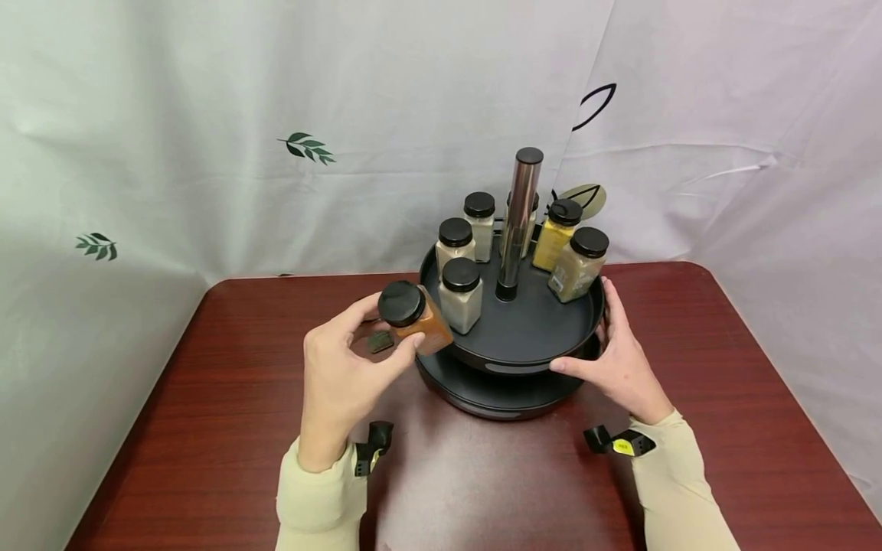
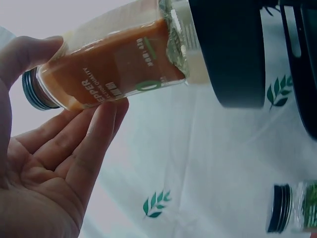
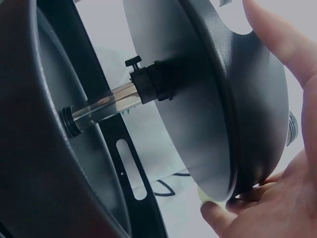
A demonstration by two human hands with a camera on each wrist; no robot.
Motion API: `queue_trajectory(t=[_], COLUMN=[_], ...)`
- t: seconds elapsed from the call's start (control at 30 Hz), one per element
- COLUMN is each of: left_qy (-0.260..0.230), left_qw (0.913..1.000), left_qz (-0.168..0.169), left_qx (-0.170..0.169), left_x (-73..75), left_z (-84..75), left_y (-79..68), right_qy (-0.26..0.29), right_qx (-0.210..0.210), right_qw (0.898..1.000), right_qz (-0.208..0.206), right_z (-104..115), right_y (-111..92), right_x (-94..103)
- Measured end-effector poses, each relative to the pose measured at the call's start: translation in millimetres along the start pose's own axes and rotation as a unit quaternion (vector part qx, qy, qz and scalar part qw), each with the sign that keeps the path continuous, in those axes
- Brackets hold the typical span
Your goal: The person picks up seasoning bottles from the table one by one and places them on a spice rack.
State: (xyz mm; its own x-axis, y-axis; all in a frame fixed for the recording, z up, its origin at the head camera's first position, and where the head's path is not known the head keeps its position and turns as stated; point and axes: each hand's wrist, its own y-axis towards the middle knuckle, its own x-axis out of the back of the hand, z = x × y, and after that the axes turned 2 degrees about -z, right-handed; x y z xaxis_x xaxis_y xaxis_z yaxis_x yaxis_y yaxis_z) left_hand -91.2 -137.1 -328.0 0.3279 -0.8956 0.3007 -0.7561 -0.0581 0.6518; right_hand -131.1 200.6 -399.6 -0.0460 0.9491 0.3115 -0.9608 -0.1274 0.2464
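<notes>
My left hand (image 1: 342, 379) pinches a square spice jar (image 1: 429, 325) between thumb and fingers. This jar has orange-brown powder and a black lid, is tilted, and overlaps the left rim of a black two-tier turntable rack in the head view. In the left wrist view the word "pepper" shows on the jar (image 2: 106, 64). My right hand (image 1: 623, 371) grips the right side of the upper tray (image 1: 527, 337), its thumb at the front of the rim and its fingers around the side. Several black-lidded jars stand on this tray, among them a pale one (image 1: 460, 304) and a yellow one (image 1: 553, 243).
A shiny post (image 1: 521, 218) rises from the middle of the upper tray. The lower tray (image 1: 468, 386) sits beneath it on the red-brown table (image 1: 234, 398). Beyond my left hand is a jar with green contents (image 2: 308, 207). A white leaf-print cloth (image 1: 386, 115) hangs behind.
</notes>
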Motion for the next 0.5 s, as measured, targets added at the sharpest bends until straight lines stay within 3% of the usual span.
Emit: queue_trajectory(t=[0.2, 0.5], left_qy=[-0.005, 0.013], left_qw=[0.9999, 0.9963], left_qz=[-0.008, -0.052], left_qx=[-0.004, -0.067], left_x=[-11.5, -30.8], left_z=[-7.6, -13.1], left_y=[-0.8, -4.5], right_qy=[-0.033, -0.047], right_qx=[-0.015, -0.028], right_qw=[0.999, 0.998], right_qz=[-0.007, -0.005], right_z=[0.2, 1.3], right_y=[-1.8, -2.7], right_x=[-1.0, -3.3])
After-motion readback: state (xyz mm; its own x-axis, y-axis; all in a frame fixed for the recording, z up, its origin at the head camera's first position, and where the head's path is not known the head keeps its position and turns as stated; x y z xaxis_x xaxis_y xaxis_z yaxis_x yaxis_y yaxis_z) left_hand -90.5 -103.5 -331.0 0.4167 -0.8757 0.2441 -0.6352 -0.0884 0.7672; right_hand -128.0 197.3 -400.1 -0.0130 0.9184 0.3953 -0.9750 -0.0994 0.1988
